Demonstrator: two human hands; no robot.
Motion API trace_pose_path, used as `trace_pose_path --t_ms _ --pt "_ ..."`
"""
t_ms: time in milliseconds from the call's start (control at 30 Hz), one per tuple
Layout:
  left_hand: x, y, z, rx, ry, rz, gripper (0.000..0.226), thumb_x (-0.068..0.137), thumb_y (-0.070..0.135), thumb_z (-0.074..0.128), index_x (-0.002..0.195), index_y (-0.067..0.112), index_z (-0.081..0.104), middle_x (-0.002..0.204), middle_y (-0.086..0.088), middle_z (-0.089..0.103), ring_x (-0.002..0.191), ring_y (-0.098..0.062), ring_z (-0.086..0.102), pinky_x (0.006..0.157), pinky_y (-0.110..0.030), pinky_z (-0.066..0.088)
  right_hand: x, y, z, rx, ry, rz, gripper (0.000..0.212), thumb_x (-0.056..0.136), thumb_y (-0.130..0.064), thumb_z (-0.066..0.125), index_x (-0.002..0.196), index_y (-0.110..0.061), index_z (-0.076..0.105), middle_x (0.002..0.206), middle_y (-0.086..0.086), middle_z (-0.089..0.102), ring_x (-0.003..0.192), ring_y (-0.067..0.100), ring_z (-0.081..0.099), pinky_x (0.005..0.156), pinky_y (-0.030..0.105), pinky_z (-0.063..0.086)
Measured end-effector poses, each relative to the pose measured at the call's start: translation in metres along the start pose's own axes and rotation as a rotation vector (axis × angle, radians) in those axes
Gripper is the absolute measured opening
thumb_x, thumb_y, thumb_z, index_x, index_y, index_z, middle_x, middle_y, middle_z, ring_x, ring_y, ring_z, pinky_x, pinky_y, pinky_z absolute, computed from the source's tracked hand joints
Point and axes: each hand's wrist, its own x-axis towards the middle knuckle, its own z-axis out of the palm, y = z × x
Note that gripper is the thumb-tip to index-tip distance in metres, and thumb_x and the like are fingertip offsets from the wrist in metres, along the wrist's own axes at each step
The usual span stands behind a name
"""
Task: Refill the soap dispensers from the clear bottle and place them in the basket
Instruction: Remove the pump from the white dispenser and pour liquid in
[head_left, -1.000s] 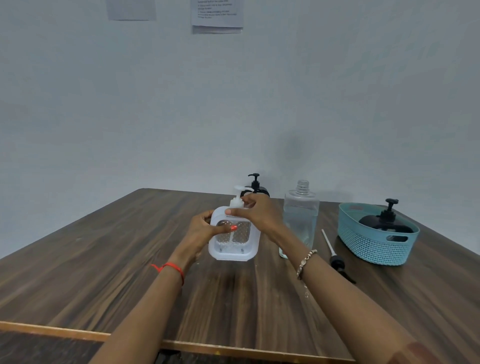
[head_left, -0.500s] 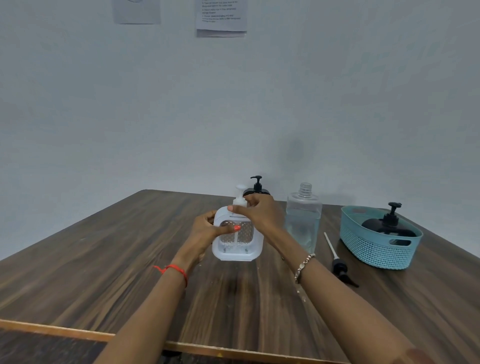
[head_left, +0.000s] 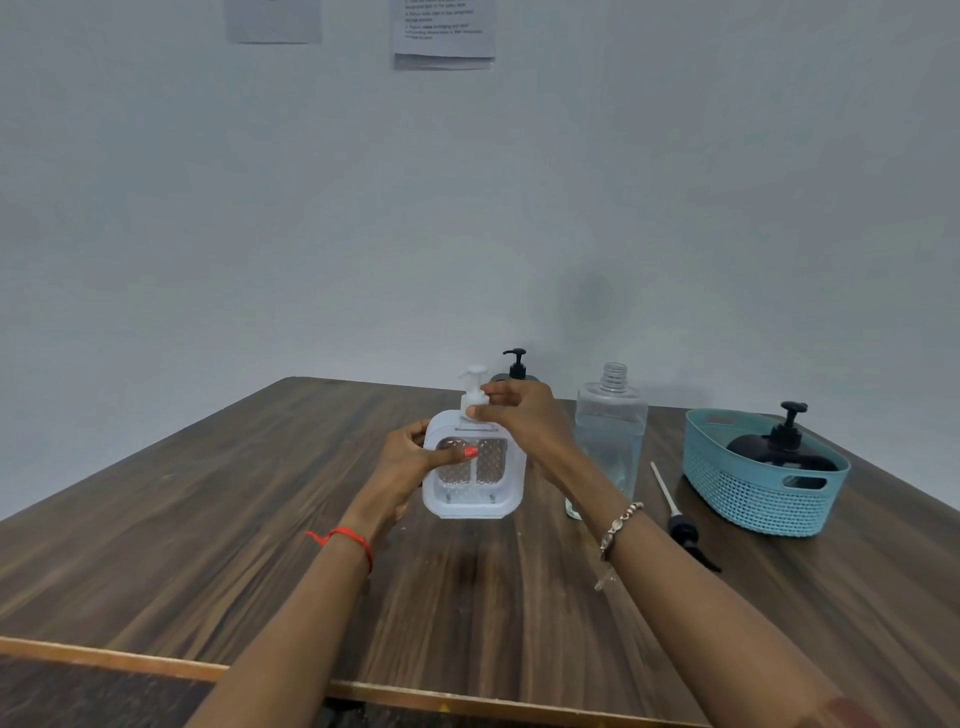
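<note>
A white square soap dispenser (head_left: 485, 496) with a clear textured window stands upright at the table's middle. My left hand (head_left: 410, 460) grips its left side, thumb across the window. My right hand (head_left: 519, 410) pinches the base of its white pump (head_left: 474, 387) at the neck. Behind it, mostly hidden, stands a black dispenser (head_left: 517, 362). To the right stands the clear bottle (head_left: 610, 441), uncapped and partly filled. A teal basket (head_left: 748, 493) at the right holds another black dispenser (head_left: 779, 449).
A loose black pump with a long white tube (head_left: 680, 525) lies on the wooden table (head_left: 208, 519) between the clear bottle and the basket. The table's near edge runs along the bottom. A grey wall with two paper notices rises behind.
My right hand's fingers have shifted around the white pump's neck, and the pump head now shows clear of my fingers. The dispenser and my left hand stay in place.
</note>
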Motion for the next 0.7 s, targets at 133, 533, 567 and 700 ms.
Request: trace_pose_path --t_ms 133,533,567,700 --pt "-0.002 0.000 -0.001 0.004 -0.009 0.015 0.042 0.066 0.003 0.078 0.104 0.011 0.063 0.097 -0.009 0.070 0.086 -0.027 0.068 0.074 -0.036 0.057 -0.002 0.000 0.001 -0.045 -0.033 -0.003 0.037 0.076 -0.024 0.074 0.109 -0.011 0.063 0.097 -0.004 0.064 0.073 0.002 0.055 0.054 0.007 0.037" --pt "-0.004 0.003 -0.002 0.017 -0.040 0.007 0.042 0.064 0.003 0.079 0.103 0.013 0.065 0.098 -0.008 0.070 0.088 -0.026 0.067 0.078 -0.039 0.056 0.008 0.003 -0.008 0.256 0.027 0.075 0.021 0.079 -0.015 0.070 0.098 -0.005 0.070 0.096 0.007 0.070 0.076 0.012 0.061 0.064 0.015 0.049" --pt "-0.004 0.002 -0.002 0.019 -0.035 0.004 0.043 0.064 0.002 0.079 0.103 0.013 0.065 0.098 -0.007 0.070 0.088 -0.026 0.067 0.079 -0.040 0.056 0.010 0.004 -0.010 0.269 0.066 0.061 0.023 0.080 -0.017 0.070 0.099 -0.005 0.071 0.098 0.009 0.071 0.081 0.013 0.059 0.065 0.014 0.046" --pt "-0.005 -0.001 -0.004 0.033 -0.024 -0.009 0.046 0.064 0.002 0.079 0.107 0.010 0.064 0.099 -0.008 0.070 0.091 -0.028 0.067 0.077 -0.039 0.056 0.013 0.004 -0.017 0.344 0.188 0.043 0.024 0.076 -0.020 0.074 0.094 -0.005 0.071 0.098 0.011 0.072 0.090 0.019 0.062 0.088 0.034 0.049"
